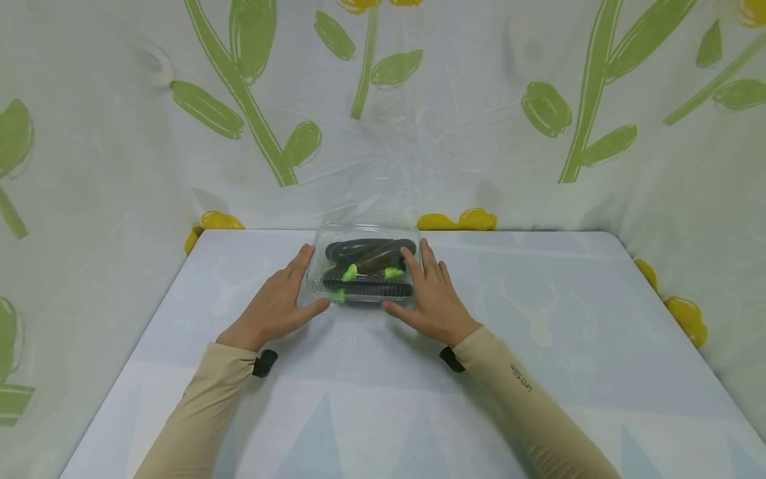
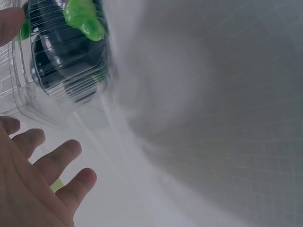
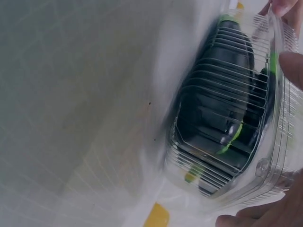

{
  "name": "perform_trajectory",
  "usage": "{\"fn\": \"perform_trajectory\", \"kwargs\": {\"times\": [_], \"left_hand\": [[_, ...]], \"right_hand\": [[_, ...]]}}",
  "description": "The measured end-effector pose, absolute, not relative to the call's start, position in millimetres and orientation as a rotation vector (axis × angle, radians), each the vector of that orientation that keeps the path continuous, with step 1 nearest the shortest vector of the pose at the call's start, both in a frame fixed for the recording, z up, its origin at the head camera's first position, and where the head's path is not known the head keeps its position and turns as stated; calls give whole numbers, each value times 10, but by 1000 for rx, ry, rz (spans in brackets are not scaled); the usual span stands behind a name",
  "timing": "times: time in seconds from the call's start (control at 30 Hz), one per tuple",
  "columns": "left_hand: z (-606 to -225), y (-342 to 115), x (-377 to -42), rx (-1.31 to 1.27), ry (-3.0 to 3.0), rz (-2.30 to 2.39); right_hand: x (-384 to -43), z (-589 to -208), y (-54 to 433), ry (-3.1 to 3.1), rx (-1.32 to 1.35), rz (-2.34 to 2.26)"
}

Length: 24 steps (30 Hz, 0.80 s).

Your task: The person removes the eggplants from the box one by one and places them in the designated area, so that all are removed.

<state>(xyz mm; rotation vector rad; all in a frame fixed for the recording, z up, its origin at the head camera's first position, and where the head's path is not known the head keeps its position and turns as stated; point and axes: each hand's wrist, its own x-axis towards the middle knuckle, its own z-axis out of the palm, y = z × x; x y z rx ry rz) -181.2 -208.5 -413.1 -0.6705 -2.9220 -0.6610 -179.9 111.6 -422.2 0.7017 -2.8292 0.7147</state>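
Note:
A clear plastic clamshell box point(image 1: 363, 229) with a ribbed front wall sits at the back of the table in the head view. Inside lie several dark, glossy eggplants point(image 1: 359, 250) with bright green caps, also visible through the ribs as an eggplant point(image 3: 215, 106) in the right wrist view. My left hand point(image 1: 272, 306) is at the box's left side, fingers extended and thumb by the front corner. On the right side is my right hand point(image 1: 433, 303), fingers spread, one reaching over the lid. Whether every fingertip touches the plastic is hard to tell.
The white table point(image 1: 538, 372) bears pale blue printed shapes. Its back edge runs right behind the box. Around it hangs a pale curtain point(image 1: 455, 140) with green leaves and yellow flowers. Dark bands point(image 1: 265, 363) circle both wrists, near beige sleeves point(image 1: 526, 392).

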Motion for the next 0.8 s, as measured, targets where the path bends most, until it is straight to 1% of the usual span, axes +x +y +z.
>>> {"fn": "perform_trajectory", "kwargs": {"times": [0.8], "left_hand": [[-4167, -2100, -1840, -662, -2934, -779]], "right_hand": [[-1858, -4270, 1167, -2803, 758, 841]]}}
